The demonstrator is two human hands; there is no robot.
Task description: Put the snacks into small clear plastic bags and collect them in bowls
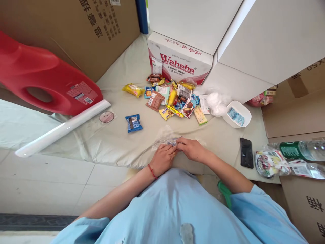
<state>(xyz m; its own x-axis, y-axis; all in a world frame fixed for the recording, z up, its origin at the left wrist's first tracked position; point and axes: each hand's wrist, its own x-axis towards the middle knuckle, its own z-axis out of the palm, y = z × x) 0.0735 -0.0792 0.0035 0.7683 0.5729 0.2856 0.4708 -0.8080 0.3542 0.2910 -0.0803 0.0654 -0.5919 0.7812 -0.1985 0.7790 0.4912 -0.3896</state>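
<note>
Close to my body, at the near edge of the cloth-covered surface, my left hand (164, 158) and my right hand (191, 149) meet fingertip to fingertip. Both are closed on a clear plastic bag (165, 135), which spreads crumpled beyond the fingers. Something bluish shows through the plastic by the fingertips, too covered to make out. A blue snack packet (133, 123) lies apart, ahead and to the left. Farther out is a loose pile of wrapped snacks (172, 96) in yellow, brown, blue and white packaging, with a yellow packet (132, 89) at its left.
A white Wahaba-style carton, printed Wahaha (180, 61), stands behind the pile. Right of it are a bundled plastic bag (218, 103), a white tub (247, 117) holding blue packets, a phone (246, 153) and bottles (291, 150). Left are a red jug (50, 74) and a white roll (63, 130).
</note>
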